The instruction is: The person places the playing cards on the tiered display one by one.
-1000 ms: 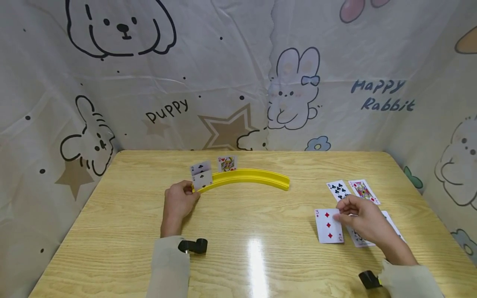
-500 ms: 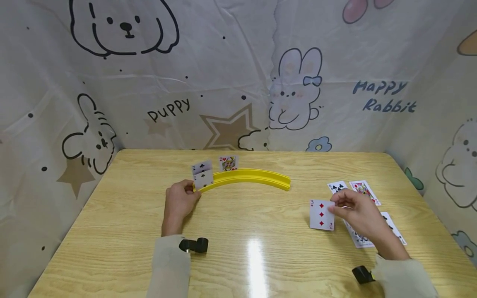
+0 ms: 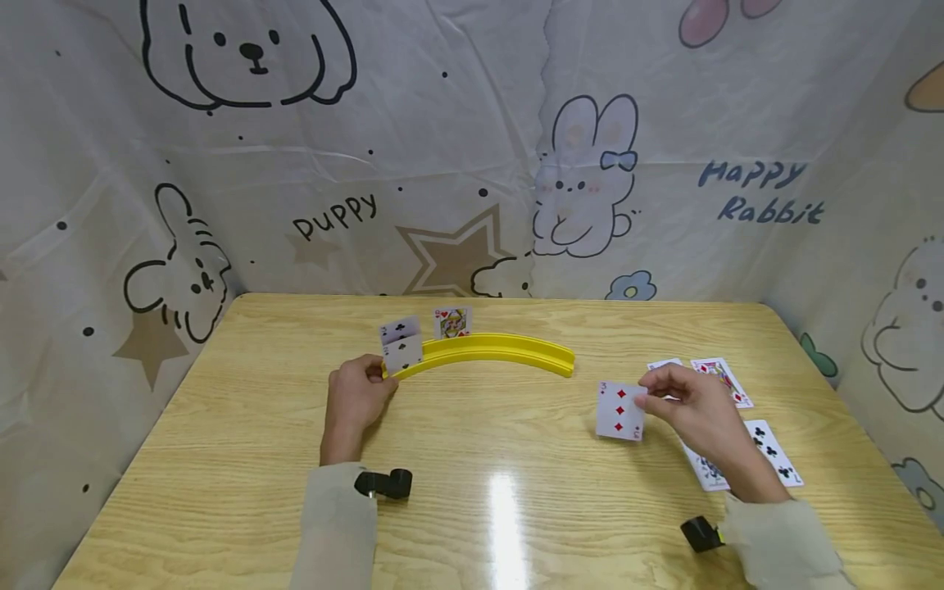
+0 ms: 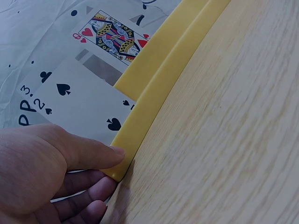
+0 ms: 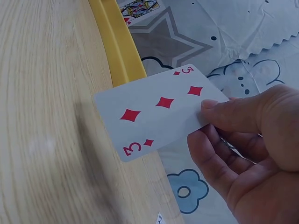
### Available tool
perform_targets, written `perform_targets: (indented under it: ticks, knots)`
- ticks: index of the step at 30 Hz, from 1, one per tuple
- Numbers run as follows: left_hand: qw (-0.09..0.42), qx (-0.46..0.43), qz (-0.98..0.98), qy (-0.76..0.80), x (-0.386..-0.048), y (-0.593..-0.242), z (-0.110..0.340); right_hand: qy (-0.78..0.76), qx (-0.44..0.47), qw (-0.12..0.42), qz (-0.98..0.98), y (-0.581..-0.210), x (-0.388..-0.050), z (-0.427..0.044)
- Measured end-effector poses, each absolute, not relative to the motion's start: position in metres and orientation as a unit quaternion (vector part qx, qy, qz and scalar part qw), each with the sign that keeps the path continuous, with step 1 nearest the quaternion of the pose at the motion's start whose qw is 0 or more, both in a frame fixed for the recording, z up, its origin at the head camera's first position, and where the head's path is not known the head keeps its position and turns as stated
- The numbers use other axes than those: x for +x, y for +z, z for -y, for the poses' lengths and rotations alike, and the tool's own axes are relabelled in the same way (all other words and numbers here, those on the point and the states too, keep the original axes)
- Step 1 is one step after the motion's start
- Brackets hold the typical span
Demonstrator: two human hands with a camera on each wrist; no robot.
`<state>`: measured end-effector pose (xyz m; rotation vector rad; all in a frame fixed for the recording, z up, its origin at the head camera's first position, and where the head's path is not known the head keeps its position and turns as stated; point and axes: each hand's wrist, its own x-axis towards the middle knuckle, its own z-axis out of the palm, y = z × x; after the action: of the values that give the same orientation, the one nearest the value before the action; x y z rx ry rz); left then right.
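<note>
A curved yellow card holder (image 3: 501,347) stands on the table, and my left hand (image 3: 357,401) grips its left end, thumb on the front face in the left wrist view. Upright at that end are a two of spades (image 4: 86,100) and, behind it, a three of clubs (image 3: 399,329). A queen of hearts (image 3: 452,323) stands further right in the holder. My right hand (image 3: 696,414) pinches the three of diamonds (image 5: 159,109) by one edge between thumb and fingers, above the table and right of the holder.
Several cards lie face up at the right, partly under my right hand: a face card with diamonds (image 3: 723,381), a clubs card (image 3: 773,452) and another face card (image 3: 708,471). A printed cloth (image 3: 457,164) hangs behind the wooden table (image 3: 221,492).
My right hand has moved left and a little away from me, carrying the three of diamonds toward the holder. The left hand keeps its grip on the holder's end.
</note>
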<state>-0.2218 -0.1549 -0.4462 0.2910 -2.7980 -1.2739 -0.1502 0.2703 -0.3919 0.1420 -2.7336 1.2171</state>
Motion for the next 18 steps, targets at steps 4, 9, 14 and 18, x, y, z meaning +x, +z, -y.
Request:
perform_targets:
  ticks: [4, 9, 14, 18]
  knots:
    - [0.027, 0.096, 0.906, -0.412, -0.222, -0.446, 0.155, 0.406, 0.048, 0.075, 0.909, -0.391, -0.155, -0.266]
    - [0.029, 0.095, 0.905, -0.413, -0.221, -0.445, 0.155, 0.412, 0.056, 0.081, 0.906, -0.391, -0.161, -0.26]
    - [0.033, 0.092, 0.905, -0.415, -0.221, -0.446, 0.155, 0.423, 0.057, 0.075, 0.901, -0.388, -0.165, -0.253]
    - [0.04, 0.088, 0.905, -0.414, -0.221, -0.446, 0.156, 0.432, 0.062, 0.069, 0.897, -0.385, -0.171, -0.248]
